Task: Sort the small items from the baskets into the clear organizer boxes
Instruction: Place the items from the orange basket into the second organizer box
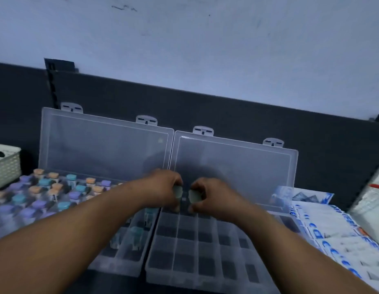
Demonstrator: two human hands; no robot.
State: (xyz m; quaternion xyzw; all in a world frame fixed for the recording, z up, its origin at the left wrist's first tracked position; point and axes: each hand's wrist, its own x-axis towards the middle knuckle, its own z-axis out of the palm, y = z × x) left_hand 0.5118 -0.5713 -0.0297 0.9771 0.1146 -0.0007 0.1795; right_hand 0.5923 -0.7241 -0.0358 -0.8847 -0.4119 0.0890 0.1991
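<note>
Left organizer box [125, 257], right organizer box [197, 262]: were clear plastic, smooth, slightly frosted; raised lids [103, 145] showed a dull sheen. Basket [6, 166]: was white plastic, woven-textured. Small bottles [44, 187]: had clear bodies, matt pastel caps. Packets [324, 228]: looked glossy, printed. Wall [205, 49]: was matt paint, scuffed. Back panel [226, 111]: was dark, matt.

Dim, bluish light; the wall [205, 49] is brightest. Motion blur smears the left hand [163, 187], the right hand [213, 197] and the grey-capped vials [177, 191] they pinch. Their shadow falls on the clear lids [237, 166] behind. Lines bow toward the frame's edges.
</note>
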